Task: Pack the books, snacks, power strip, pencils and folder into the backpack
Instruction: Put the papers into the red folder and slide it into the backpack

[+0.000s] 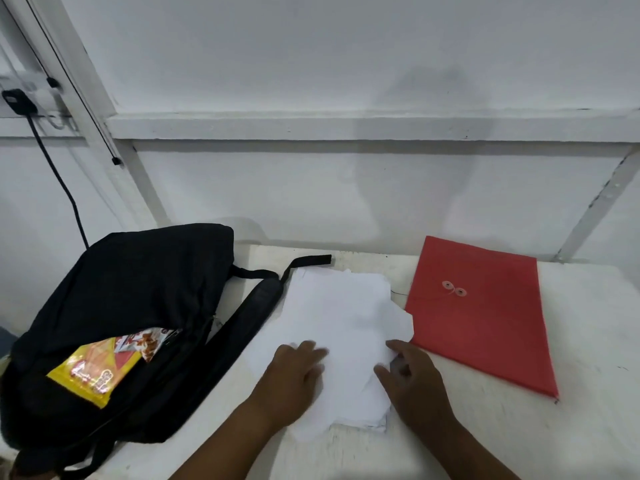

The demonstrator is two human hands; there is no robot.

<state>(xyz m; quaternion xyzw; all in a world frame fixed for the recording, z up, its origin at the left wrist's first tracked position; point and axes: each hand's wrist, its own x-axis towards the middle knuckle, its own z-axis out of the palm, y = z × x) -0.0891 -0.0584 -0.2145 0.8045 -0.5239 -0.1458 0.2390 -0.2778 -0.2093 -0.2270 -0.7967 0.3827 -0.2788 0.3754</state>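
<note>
A black backpack [131, 306] lies on the left of the white table [588, 393]. Its opening faces me, with a yellow snack packet [93, 372] and a white-and-red snack packet [145, 342] sticking out. An untidy stack of white paper sheets [339, 327] lies in the middle. My left hand [294, 379] rests flat on its near left part, fingers spread. My right hand [412, 382] presses the stack's near right edge, fingers curled around the sheets. A red folder [485, 313] with a string clasp lies flat to the right, apart from both hands.
A backpack strap [256, 306] runs along the table between the bag and the papers. A black cable [59, 174] hangs down the white wall from a plug [17, 100] at the upper left. The wall stands right behind the table.
</note>
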